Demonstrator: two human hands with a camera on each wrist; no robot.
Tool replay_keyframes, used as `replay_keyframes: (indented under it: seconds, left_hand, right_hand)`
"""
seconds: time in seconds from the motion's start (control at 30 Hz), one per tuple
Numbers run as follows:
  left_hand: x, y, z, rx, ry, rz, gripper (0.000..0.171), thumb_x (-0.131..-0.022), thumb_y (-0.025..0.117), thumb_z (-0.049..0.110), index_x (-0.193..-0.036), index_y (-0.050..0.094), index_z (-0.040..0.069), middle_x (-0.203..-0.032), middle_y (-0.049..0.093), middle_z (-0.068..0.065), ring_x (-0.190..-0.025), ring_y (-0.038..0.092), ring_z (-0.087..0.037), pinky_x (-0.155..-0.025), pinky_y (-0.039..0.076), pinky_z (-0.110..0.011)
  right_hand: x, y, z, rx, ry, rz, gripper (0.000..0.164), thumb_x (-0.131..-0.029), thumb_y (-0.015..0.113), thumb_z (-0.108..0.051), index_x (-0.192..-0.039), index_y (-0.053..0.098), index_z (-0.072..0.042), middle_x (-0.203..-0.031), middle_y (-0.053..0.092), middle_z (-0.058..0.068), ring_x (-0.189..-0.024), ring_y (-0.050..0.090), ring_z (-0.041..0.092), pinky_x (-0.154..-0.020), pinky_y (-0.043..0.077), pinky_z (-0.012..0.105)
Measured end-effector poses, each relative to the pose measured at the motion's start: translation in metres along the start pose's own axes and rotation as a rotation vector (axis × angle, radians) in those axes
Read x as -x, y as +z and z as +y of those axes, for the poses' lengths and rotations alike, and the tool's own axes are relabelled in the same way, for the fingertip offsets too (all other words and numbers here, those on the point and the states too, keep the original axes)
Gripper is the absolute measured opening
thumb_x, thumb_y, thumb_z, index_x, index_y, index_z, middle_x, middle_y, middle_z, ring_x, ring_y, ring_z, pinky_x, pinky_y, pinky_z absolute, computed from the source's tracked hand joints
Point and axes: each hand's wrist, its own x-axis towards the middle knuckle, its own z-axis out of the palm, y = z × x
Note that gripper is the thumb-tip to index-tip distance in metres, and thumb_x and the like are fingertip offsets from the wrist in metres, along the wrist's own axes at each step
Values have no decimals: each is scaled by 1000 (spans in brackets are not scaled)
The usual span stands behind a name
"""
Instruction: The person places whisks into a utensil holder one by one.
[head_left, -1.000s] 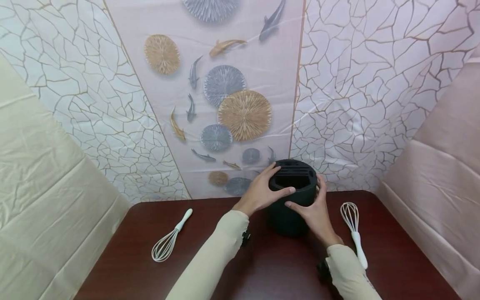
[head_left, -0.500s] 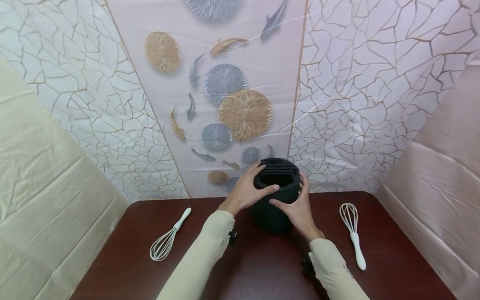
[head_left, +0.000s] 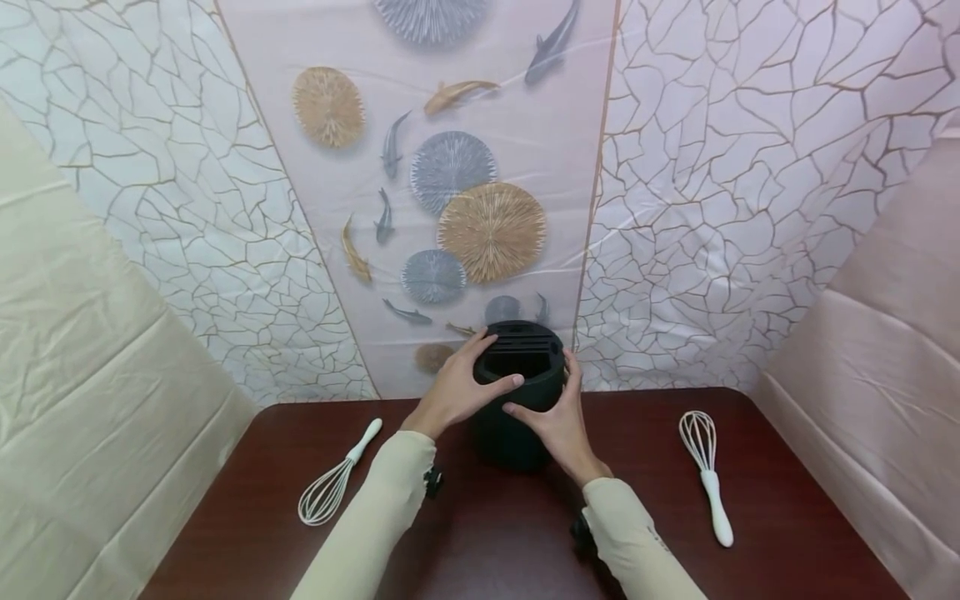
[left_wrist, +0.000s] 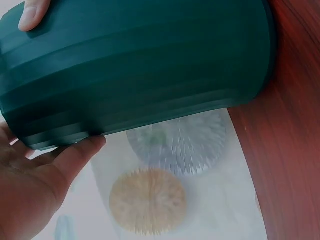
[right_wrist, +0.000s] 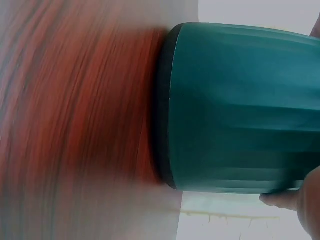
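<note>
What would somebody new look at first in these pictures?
Probably the green holder toward the back of the table, gripped near its top by the left hand and right hand. Next, maybe, the white left whisk and right whisk, lying on either side of it. Behind everything, the backdrop has fish and big round shapes.

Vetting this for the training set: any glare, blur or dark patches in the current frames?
Head: pale sheen on the backdrop right of center, green container near black at its opening, soft shadows on the table by the arms. Left wrist: backdrop pattern washed out, soft-edged. Right wrist: table grain looks smeared, hazy toward top and bottom; backdrop nearly white.
</note>
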Motion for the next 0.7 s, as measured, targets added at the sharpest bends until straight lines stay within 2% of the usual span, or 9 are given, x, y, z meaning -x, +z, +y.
replay_keyframes:
  seconds: [0.43, 0.7]
  left_hand:
    - [15, -30, -23, -5, -44, 28, 98, -87, 69, 76, -164, 40, 22, -174, 25, 1, -158, 29, -32, -120, 32, -65]
    - [23, -31, -38, 1, -53, 61, 94, -90, 68, 74, -164, 40, 23, -175, 24, 2, -159, 26, -31, -120, 30, -66]
  right_hand:
    - [-1, 44, -10, -54, -5, -24, 124, -81, 95, -30, -168, 7, -19, -170, 20, 10, -155, 27, 31, -123, 27, 61]
    - [4, 59, -14, -23, 26, -45, 126, -81, 95, -36, -168, 4, -26, -171, 17, 10, -157, 23, 32, -124, 25, 61]
